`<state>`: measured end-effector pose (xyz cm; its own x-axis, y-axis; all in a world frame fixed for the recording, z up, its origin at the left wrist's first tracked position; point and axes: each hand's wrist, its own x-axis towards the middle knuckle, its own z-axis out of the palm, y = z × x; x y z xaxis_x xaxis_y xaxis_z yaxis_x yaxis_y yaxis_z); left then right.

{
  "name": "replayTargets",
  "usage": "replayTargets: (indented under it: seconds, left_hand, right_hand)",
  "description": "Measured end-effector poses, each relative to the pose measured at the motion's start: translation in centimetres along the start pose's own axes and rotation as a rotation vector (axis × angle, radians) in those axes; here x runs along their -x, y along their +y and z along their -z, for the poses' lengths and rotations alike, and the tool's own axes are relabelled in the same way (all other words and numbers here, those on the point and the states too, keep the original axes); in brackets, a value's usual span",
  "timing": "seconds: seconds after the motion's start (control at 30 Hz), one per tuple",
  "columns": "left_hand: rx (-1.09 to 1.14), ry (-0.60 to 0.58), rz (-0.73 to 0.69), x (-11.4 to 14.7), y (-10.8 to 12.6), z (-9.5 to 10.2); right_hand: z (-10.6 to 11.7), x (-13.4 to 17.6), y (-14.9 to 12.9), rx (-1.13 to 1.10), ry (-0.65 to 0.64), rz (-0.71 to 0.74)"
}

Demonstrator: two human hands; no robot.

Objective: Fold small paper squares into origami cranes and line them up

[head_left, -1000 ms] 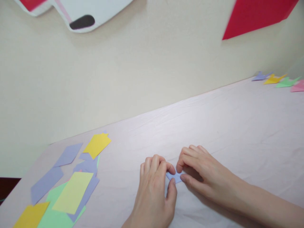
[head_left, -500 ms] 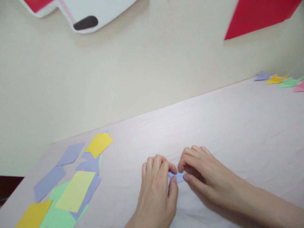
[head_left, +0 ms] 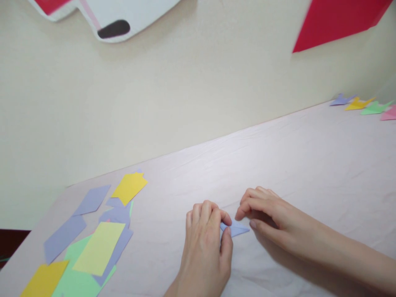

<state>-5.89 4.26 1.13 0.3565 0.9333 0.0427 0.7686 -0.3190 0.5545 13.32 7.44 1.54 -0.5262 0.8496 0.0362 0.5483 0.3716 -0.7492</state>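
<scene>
A small blue paper (head_left: 239,229) is laid on the pale cloth (head_left: 278,165) in front of the person, its pointed end turned to the right. Its left part is pinned by the thumb and index finger of the left hand (head_left: 208,243), which are brought nearly together on it; the right hand (head_left: 269,210) is held just beside the pointed end, fingers loosely curled, thumb and index parted, with nothing seen gripped. Some folding appears to have been done — a narrow shape and a slanting crease line can be made out — but how many folds are left cannot be told, as much of the paper is hidden. Four pieces that look fully folded are lined up at the far right: a lavender figure (head_left: 341,100), a yellow figure (head_left: 357,104), a green figure (head_left: 375,108) and a pink figure (head_left: 390,113), the last cut off by the frame. No container is seen; at the left, flat sheets are spread directly on the cloth, among them a pale yellow sheet (head_left: 99,248) overlapping a green sheet (head_left: 69,280). Beyond, a red panel (head_left: 334,24) is shown against the wall (head_left: 185,95).
</scene>
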Motion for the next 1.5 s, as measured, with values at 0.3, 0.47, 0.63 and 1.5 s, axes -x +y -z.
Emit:
replayTargets:
  seconds: [0.3,0.47,0.63,1.5]
  left_hand:
    - [0.005,0.003,-0.008,0.1,0.0,0.0]
    - [-0.007,0.024,-0.015,0.1,0.0,0.0]
    - [-0.009,0.029,-0.018,0.0,0.0,-0.1]
    - [-0.009,0.059,0.05,0.2,0.7,-0.5]
  right_hand:
    - [-2.1,-0.3,-2.0,0.124,0.106,-0.09]
    - [-2.4,-0.4,-2.1,0.114,0.137,-0.089]
    - [-2.4,-0.5,-2.3,0.099,0.126,-0.101]
    - [-1.7,-0.1,-0.8,0.054,0.04,-0.048]
